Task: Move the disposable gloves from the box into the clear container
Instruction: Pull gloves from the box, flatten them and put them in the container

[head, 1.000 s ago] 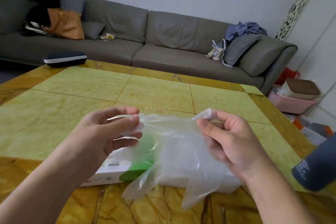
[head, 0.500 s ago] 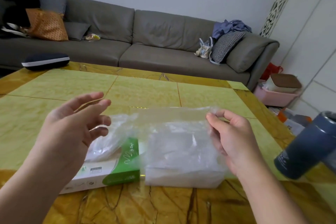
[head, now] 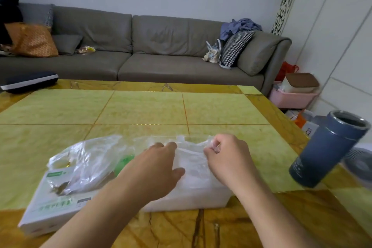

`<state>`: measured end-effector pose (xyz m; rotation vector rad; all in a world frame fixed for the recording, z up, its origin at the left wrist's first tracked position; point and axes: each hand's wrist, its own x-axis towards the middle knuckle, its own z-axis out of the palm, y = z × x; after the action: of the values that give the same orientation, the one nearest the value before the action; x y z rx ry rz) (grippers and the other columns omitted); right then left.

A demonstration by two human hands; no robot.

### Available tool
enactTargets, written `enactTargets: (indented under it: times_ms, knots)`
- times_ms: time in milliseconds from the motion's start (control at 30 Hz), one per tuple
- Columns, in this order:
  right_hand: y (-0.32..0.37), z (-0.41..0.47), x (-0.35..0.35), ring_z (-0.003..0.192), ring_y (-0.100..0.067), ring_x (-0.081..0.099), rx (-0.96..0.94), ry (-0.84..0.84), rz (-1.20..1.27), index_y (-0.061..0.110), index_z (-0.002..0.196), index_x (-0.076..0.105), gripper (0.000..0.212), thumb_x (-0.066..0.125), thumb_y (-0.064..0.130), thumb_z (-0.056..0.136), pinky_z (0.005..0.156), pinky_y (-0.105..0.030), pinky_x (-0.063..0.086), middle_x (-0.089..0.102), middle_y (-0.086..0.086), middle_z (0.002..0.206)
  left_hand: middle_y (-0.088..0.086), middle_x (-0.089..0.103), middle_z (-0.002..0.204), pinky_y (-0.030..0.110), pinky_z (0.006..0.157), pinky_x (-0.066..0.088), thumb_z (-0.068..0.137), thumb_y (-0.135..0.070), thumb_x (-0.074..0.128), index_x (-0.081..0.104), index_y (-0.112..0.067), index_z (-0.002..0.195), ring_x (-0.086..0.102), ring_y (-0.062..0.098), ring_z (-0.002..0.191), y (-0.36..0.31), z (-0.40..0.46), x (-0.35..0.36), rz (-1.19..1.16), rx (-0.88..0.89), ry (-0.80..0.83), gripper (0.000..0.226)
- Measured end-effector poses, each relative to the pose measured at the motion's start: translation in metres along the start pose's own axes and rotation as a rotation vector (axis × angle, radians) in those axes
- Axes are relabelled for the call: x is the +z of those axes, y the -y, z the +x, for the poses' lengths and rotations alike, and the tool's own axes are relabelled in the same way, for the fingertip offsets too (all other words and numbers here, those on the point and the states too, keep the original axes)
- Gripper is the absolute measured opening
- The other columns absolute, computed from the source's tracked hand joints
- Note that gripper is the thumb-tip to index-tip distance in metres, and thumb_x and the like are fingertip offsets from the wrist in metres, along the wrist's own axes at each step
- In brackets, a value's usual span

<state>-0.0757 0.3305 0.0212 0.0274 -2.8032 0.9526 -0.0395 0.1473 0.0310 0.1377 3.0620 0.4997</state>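
green print on the box [head: 54, 205] is too blurred to read.

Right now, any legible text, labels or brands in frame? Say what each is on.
Nothing reads cleanly.
Glove box: green label patch at its top corner and a line of green characters on its front face, both too blurred to quote.
Blue tumbler: small pale print low on its side, too small to read.
Clear container: no text visible.

Both forearms come in bare from the lower edge, with no sleeve showing on either. The left hand [head: 153, 169] and right hand [head: 227, 159] wear no rings, watch or bracelet; fingernails look short and plain
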Motion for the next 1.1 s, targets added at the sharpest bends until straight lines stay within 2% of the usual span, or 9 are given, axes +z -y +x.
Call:
enactTargets:
  times_ms: [67, 167, 467, 567, 700, 833, 900, 1000, 1100]
  knots:
    - [0.0, -0.001, -0.003, 0.051, -0.018, 0.055, -0.017, -0.001, -0.068, 0.013, 0.067, 0.05, 0.034, 0.064, 0.021, 0.097, 0.044, -0.033, 0.042, 0.061, -0.001, 0.065, -0.012, 0.059, 0.12, 0.034, 0.088, 0.057, 0.094, -0.056, 0.063, 0.039, -0.036, 0.147, 0.062, 0.012, 0.104, -0.001, 0.002, -0.003, 0.031, -0.01, 0.016, 0.062]
    - [0.0, 0.0, -0.01, 0.053, -0.018, 0.057, -0.019, -0.008, -0.138, 0.016, 0.069, 0.052, 0.029, 0.063, 0.022, 0.096, 0.046, -0.028, 0.039, 0.061, 0.002, 0.068, -0.015, 0.059, 0.117, 0.036, 0.086, 0.058, 0.09, -0.057, 0.067, 0.039, -0.038, 0.146, 0.062, 0.012, 0.103, -0.006, 0.001, -0.006, 0.104, -0.003, 0.021, 0.065]
    - [0.002, -0.003, -0.016, 0.063, -0.018, 0.061, 0.016, 0.042, -0.314, 0.019, 0.088, 0.06, 0.011, 0.063, 0.026, 0.097, 0.048, -0.029, 0.04, 0.062, 0.003, 0.076, -0.012, 0.063, 0.106, 0.033, 0.08, 0.058, 0.089, -0.056, 0.068, 0.054, -0.034, 0.127, 0.065, 0.012, 0.093, -0.018, 0.002, -0.009, 0.248, -0.016, 0.055, 0.046]
    - [0.001, -0.003, -0.016, 0.066, -0.02, 0.062, 0.045, 0.063, -0.323, 0.018, 0.085, 0.057, 0.011, 0.062, 0.021, 0.094, 0.053, -0.031, 0.047, 0.062, 0.002, 0.078, -0.01, 0.061, 0.109, 0.03, 0.076, 0.055, 0.09, -0.058, 0.065, 0.055, -0.034, 0.128, 0.064, 0.014, 0.092, -0.017, 0.007, -0.004, 0.28, -0.042, 0.141, 0.046]
    - [0.002, -0.003, -0.017, 0.064, -0.02, 0.059, 0.078, 0.065, -0.353, 0.017, 0.082, 0.049, 0.016, 0.061, 0.011, 0.09, 0.05, -0.03, 0.043, 0.059, 0.0, 0.079, -0.008, 0.061, 0.11, 0.033, 0.08, 0.056, 0.09, -0.059, 0.064, 0.056, -0.033, 0.127, 0.065, 0.017, 0.094, -0.017, 0.014, 0.001, 0.281, -0.048, 0.191, 0.046]
    - [0.003, -0.004, -0.019, 0.064, -0.018, 0.053, 0.077, 0.043, -0.387, 0.016, 0.103, 0.049, 0.022, 0.063, 0.008, 0.089, 0.046, -0.028, 0.035, 0.052, 0.004, 0.08, -0.008, 0.061, 0.113, 0.035, 0.085, 0.058, 0.09, -0.06, 0.065, 0.056, -0.034, 0.126, 0.065, 0.016, 0.095, -0.017, 0.018, 0.006, 0.244, -0.051, 0.214, 0.046]
    - [0.007, -0.006, -0.02, 0.067, -0.015, 0.054, -0.011, 0.005, -0.361, 0.017, 0.114, 0.048, 0.033, 0.065, 0.004, 0.089, 0.049, -0.026, 0.039, 0.052, 0.006, 0.083, -0.009, 0.061, 0.114, 0.034, 0.086, 0.057, 0.089, -0.059, 0.065, 0.056, -0.035, 0.125, 0.064, 0.016, 0.097, -0.019, 0.018, 0.006, 0.227, -0.044, 0.203, 0.044]
    - [0.016, -0.007, -0.019, 0.078, -0.01, 0.057, -0.197, 0.049, -0.232, 0.024, 0.094, 0.054, 0.023, 0.064, 0.004, 0.089, 0.065, -0.029, 0.055, 0.056, 0.011, 0.089, -0.009, 0.06, 0.114, 0.032, 0.084, 0.054, 0.09, -0.058, 0.064, 0.055, -0.036, 0.126, 0.063, 0.016, 0.1, -0.022, 0.018, 0.008, 0.216, -0.026, 0.204, 0.043]
    - [0.014, -0.005, -0.01, 0.071, -0.013, 0.065, -0.191, 0.203, -0.165, 0.026, 0.083, 0.071, 0.017, 0.064, 0.012, 0.09, 0.067, -0.038, 0.062, 0.067, 0.008, 0.084, -0.008, 0.061, 0.118, 0.03, 0.079, 0.05, 0.09, -0.058, 0.064, 0.053, -0.037, 0.129, 0.063, 0.017, 0.103, -0.023, 0.018, 0.009, 0.228, -0.009, 0.212, 0.046]
